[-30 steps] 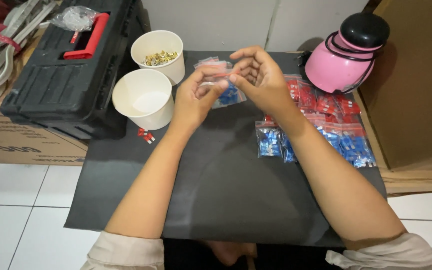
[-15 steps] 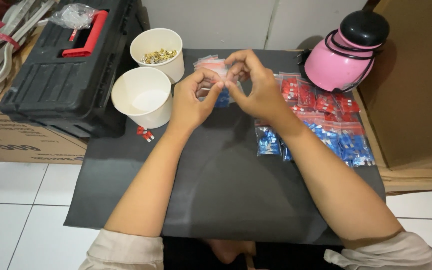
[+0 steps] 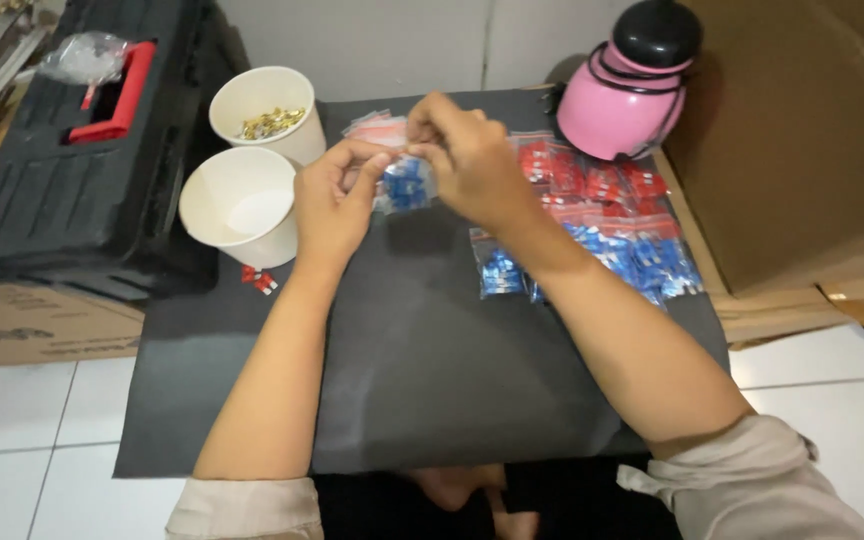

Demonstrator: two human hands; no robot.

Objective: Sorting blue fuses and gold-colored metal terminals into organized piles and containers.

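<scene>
My left hand (image 3: 335,196) and my right hand (image 3: 465,157) both pinch the top of a small clear plastic bag (image 3: 405,186) filled with blue connectors, held just above a black mat (image 3: 432,350). Behind the hands lies another small bag with reddish contents (image 3: 377,128). An empty white paper cup (image 3: 240,205) stands just left of my left hand. A second white cup (image 3: 264,108) behind it holds small brass-coloured pieces.
Several small bags of red connectors (image 3: 577,175) and blue connectors (image 3: 642,258) lie on the mat's right side. A pink and black jug (image 3: 627,85) stands at the back right. A black toolbox (image 3: 62,170) sits left, two red connectors (image 3: 259,280) beside the cup, cardboard (image 3: 802,130) right.
Both hands have stayed together on the bag of blue connectors, working at its top edge. The bag hangs a little lower between the fingers now.
</scene>
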